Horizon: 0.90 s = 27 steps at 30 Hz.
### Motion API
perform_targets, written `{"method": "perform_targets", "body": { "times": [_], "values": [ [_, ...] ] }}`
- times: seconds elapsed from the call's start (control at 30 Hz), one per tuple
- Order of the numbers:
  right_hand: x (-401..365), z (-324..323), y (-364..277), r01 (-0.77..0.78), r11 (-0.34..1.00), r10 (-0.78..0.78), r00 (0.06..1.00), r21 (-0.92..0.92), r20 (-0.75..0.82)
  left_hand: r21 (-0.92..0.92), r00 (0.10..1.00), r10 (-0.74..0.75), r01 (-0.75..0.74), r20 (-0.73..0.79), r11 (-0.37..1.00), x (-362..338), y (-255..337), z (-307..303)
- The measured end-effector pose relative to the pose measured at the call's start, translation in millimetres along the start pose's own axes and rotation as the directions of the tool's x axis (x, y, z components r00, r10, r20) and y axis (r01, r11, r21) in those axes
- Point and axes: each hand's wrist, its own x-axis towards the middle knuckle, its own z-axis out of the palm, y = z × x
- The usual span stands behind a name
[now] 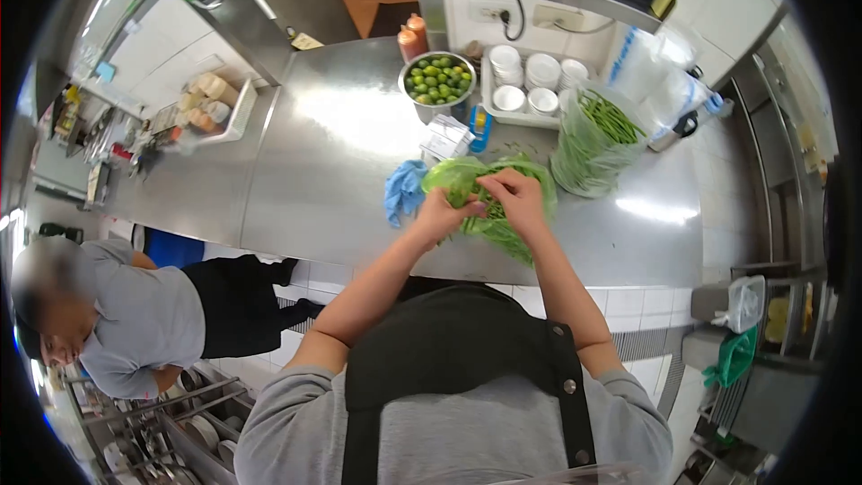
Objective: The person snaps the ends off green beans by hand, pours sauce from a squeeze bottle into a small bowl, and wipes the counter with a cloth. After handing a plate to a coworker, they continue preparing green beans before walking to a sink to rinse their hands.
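My left hand (445, 214) is closed around a few green beans (461, 187), over a light green plastic bag (440, 177) lying open on the steel counter. Close beside it, my right hand (518, 201) has its thumb and fingers pinched at the end of a bean, partly hidden by the fingers. Loose green beans (503, 232) lie in and around the bag beneath both hands. To the right stands a clear plastic bag (575, 166) full of long green beans (611, 119).
A blue cloth (405, 190) lies left of my hands. Behind are a white packet (446, 136), a metal bowl (406, 95) of limes, sauce bottles (412, 39) and a tray (487, 90) with white cups. A co-worker (162, 305) stands at the left.
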Motion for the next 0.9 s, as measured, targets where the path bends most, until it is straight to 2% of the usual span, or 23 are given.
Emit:
{"method": "perform_targets", "body": {
  "times": [0.07,0.13,0.2,0.27,0.3,0.4,0.5,0.6,0.7,0.8,0.87,0.9],
  "values": [
    [-6,4,-7,-0.021,0.998,0.016,0.995,-0.058,-0.096,0.010,0.999,-0.002,0.001,0.041,1.000,-6,3,0],
    [-10,5,0,0.116,0.969,-0.149,0.979,-0.218,-0.139,-0.009,0.999,0.015,-0.015,0.046,1.000,-10,1,2],
    [-14,9,1,0.228,0.887,-0.301,0.945,-0.401,-0.128,-0.069,0.995,0.097,-0.099,-0.029,0.993,-6,-15,12],
    [-9,13,12,0.369,0.797,-0.478,0.869,-0.478,-0.127,-0.118,0.999,-0.007,0.002,-0.039,0.993,-12,-15,20],
    [-7,12,21,0.424,0.744,-0.557,0.820,-0.517,-0.129,-0.142,1.000,0.001,-0.005,-0.029,0.990,-19,-15,24],
    [-3,-22,68,0.122,0.748,-0.283,0.948,-0.653,-0.147,-0.247,1.000,0.005,-0.005,0.000,0.969,-48,4,32],
    [-15,-40,68,-0.035,0.715,-0.075,0.989,-0.699,-0.126,-0.372,0.999,-0.017,0.000,-0.040,0.928,-66,7,24],
    [-28,-47,69,-0.100,0.802,0.067,0.995,-0.589,-0.078,-0.406,0.990,-0.028,-0.029,-0.135,0.913,-82,3,6],
    [-40,-37,64,-0.083,0.953,0.065,0.995,-0.292,-0.069,-0.418,0.968,0.009,-0.116,-0.251,0.901,-103,-1,-5],
    [-53,-16,24,-0.040,0.983,0.058,0.993,-0.181,0.098,-0.448,0.913,-0.003,-0.196,-0.407,0.872,-122,0,-10],
    [-69,2,-14,-0.066,0.998,0.065,0.969,-0.005,0.240,-0.470,0.864,-0.069,-0.203,-0.498,0.859,-131,2,-10],
    [-78,9,-29,-0.061,0.997,0.045,0.960,0.051,0.275,-0.450,0.849,-0.049,-0.230,-0.526,0.863,-138,7,-9]
  ]
}}
